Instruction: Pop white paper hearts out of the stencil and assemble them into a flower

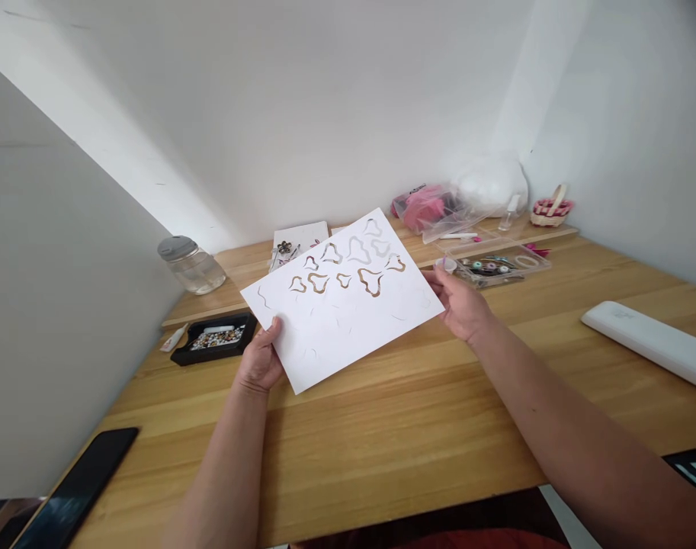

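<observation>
Holding the paper sheet (348, 332) above the table (382, 435), with the left hand (261, 357) pinched closed on its left edge and the right hand (459, 305) on its right, probably works best gripped lightly, clear of the curved outlines (370, 293).

No text can be read; the grey mark (625, 313) on the white case (652, 345) at the frame's right and the reddish mark on the small tube (174, 338) at left cannot be made out.

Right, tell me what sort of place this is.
Likely a craft desk: a black tray of bead-like bits, a clear case of small parts, and a white sheet bearing curvy shapes.
</observation>
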